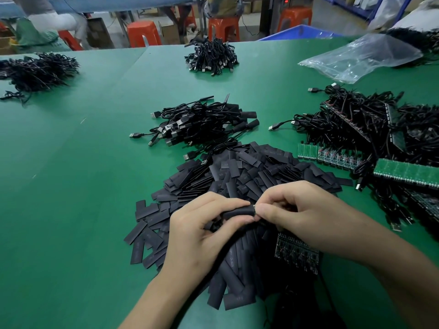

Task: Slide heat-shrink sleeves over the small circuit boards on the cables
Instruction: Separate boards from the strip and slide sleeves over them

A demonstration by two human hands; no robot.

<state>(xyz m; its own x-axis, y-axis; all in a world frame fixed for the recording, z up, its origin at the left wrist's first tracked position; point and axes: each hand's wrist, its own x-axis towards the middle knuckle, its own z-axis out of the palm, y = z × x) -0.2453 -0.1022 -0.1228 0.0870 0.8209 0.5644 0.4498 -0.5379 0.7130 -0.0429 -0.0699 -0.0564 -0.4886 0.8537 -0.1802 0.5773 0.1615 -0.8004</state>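
Left hand (202, 231): fingers and thumb curled round one black heat-shrink sleeve (237, 211), holding it roughly level just above the heap.
Right hand (304, 214): thumb and forefinger pinched together at the sleeve's right-hand mouth, where a small pale tip shows. What is inside the sleeve cannot be told.
Sleeve heap (249, 176): loose flat black sleeves spread on the table (71, 162) beneath and beyond both hands, some with faint printed lettering.
Circuit board panel (297, 252): a dark strip of small boards lying under the right wrist, at the heap's near right edge.
Sleeved cables (202, 122): a pile of black USB cables just beyond the heap, with sleeved ends pointing right and plugs pointing left.
Unsleeved cables (368, 129): a large tangle to the right, its cables attached to rows of bare boards.
Green board strip (403, 173): lying on the near edge of that tangle.
Plastic bag (363, 55): clear and crumpled, lying flat on the table at the far right. Nothing can be made out inside it.
Blue crate (297, 32): beyond the table's far edge, with only its rim showing and its contents hidden.
Far cable pile (211, 57): black USB cables near the far edge.
Left cable pile (35, 70): another black tangle, well apart at the far left.
Stools (143, 33): orange, standing on the floor beyond the table.
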